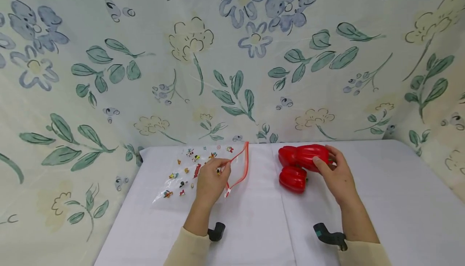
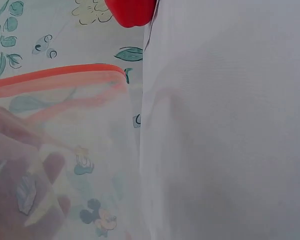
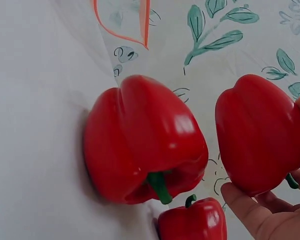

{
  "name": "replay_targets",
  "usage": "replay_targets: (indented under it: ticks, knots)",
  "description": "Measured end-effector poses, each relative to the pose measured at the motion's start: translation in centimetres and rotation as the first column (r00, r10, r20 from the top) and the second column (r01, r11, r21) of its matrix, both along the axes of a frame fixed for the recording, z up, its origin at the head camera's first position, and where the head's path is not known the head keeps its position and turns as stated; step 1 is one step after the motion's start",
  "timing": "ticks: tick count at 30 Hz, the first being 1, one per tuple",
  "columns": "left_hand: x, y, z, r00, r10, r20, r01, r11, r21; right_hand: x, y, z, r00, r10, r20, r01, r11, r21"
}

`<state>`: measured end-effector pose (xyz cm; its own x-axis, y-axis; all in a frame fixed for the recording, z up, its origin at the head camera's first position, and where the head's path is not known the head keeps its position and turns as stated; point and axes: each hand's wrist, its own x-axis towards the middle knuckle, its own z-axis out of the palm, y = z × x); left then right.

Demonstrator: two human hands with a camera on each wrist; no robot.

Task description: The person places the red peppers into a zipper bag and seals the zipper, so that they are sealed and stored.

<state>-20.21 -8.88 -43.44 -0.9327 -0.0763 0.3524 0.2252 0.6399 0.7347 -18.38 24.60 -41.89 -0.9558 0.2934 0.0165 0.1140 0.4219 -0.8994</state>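
Red pepper [image 1: 313, 153] in my right hand [image 1: 339, 177], the gaping mouth of the clear bag [image 1: 181, 173] off to its left.

Right of centre in the frame, my right fingers are curled round the red pepper's stem end, thumb on the near side; its long axis runs roughly left to right, the blunt end pointing towards the clear bag. A second pepper [image 1: 286, 156] sits just left of that blunt end, a third pepper [image 1: 292, 180] just below; whether mine touches either, I cannot tell. Left of centre on the bench [image 1: 254, 233], my left hand [image 1: 212, 179], the nearer one to the clear bag, pinches one edge of its mouth between thumb and fingers, apart from the orange-red rim [image 1: 247, 163] facing the peppers.
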Motion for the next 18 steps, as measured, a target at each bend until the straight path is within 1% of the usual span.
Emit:
replay_targets:
  ticks: [3,10,13,18]
  knots:
    - [0.1,-0.1,0.2,1.000,0.010,0.001,-0.010,1.000,-0.011,0.0,-1.1,0.2,1.000,0.028,-0.009,-0.028,1.000,-0.009]
    - [0.3,0.1,0.4,1.000,0.018,-0.016,-0.017,0.999,0.038,-0.5,-3.9,1.1,0.995,0.089,0.041,-0.089,0.996,0.004]
    - [0.4,0.2,0.4,1.000,0.021,-0.018,-0.020,0.999,0.050,-0.7,-4.8,1.5,0.993,0.111,0.040,-0.111,0.994,0.007]
    - [0.4,0.4,0.4,1.000,0.009,-0.029,-0.007,0.998,0.063,-1.3,-6.1,2.0,0.990,0.139,0.032,-0.140,0.990,0.014]
